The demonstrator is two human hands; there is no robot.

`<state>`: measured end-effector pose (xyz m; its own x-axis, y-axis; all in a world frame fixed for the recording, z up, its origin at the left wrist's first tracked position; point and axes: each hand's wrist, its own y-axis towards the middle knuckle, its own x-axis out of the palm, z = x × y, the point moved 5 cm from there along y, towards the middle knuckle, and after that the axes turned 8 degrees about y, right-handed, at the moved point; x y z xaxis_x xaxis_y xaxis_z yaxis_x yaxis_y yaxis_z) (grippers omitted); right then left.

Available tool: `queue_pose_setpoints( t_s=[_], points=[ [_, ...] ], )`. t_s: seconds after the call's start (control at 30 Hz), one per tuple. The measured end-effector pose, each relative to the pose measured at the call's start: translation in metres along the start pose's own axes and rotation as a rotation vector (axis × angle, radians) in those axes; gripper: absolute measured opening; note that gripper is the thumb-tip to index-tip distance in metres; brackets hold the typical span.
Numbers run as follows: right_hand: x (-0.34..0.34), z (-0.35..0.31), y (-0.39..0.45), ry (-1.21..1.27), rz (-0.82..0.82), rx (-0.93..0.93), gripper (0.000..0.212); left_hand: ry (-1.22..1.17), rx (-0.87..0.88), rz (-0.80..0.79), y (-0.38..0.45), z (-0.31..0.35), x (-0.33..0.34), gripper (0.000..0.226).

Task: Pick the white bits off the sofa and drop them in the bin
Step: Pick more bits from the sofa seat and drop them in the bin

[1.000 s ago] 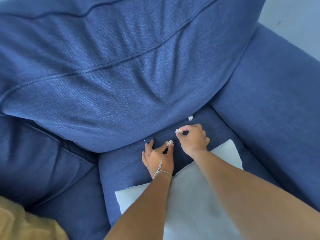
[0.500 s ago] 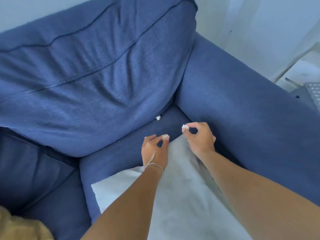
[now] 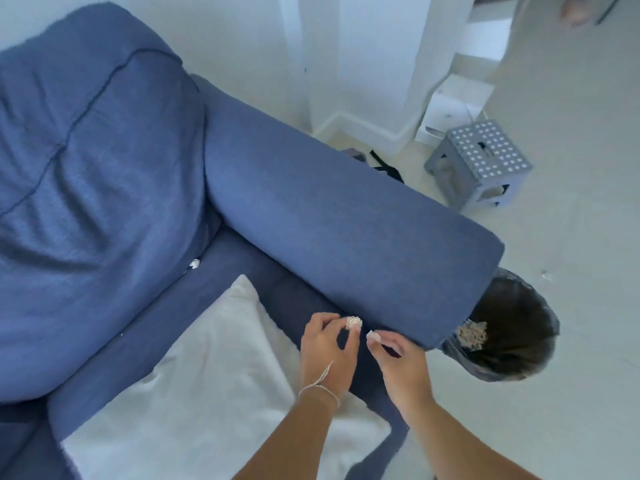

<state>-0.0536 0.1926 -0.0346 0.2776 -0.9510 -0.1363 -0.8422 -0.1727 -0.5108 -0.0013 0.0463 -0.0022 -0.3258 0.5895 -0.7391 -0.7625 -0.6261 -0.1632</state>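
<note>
While pinched in left hand, white bit, right hand perhaps pinching another

Single head-worn wide view, looking steeply down from above the sofa armrest. Close over the seat just left of the armrest, forearms entering from the bottom edge. Facing along the armrest toward the wall; floor and bin right of the armrest's near end.
</note>
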Motion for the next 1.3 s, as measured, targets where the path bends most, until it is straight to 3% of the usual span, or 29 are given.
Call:
queue_pose_setpoints(
  t_s=[0.3, 0.53, 0.57, 0.67, 0.83, 0.93, 1.13, 1.3],
  points=[
    [-0.212, 0.072, 0.010, 0.012, 0.403, 0.209, 0.013, 0.074, 0.114, -0.417, -0.074, 0.092, 0.154, 0.025],
    [-0.290, 0.039, 0.065, -0.004, 0.428, 0.153, 0.019, 0.186, 0.095, -0.474, -0.039, 0.180, 0.228, 0.036],
    [-0.292, 0.034, 0.071, 0.012, 0.404, 0.141, 0.011, 0.215, 0.106, -0.483, -0.032, 0.189, 0.235, 0.040],
    [-0.298, 0.030, 0.086, 0.086, 0.380, 0.190, 0.046, 0.314, 0.139, -0.556, -0.021, 0.204, 0.251, 0.051],
    [-0.291, 0.030, 0.074, 0.101, 0.353, 0.212, 0.047, 0.450, 0.153, -0.668, -0.024, 0.184, 0.254, 0.054],
    [-0.278, 0.038, 0.058, 0.062, 0.355, 0.194, 0.046, 0.392, 0.142, -0.687, -0.043, 0.155, 0.236, 0.051],
    [-0.212, 0.037, 0.037, -0.100, 0.293, 0.099, 0.043, 0.334, 0.204, -0.609, -0.055, 0.100, 0.176, 0.046],
    [-0.140, 0.027, 0.020, -0.204, 0.237, 0.051, 0.036, 0.372, 0.387, -0.547, -0.050, 0.079, 0.127, 0.041]
  ],
)
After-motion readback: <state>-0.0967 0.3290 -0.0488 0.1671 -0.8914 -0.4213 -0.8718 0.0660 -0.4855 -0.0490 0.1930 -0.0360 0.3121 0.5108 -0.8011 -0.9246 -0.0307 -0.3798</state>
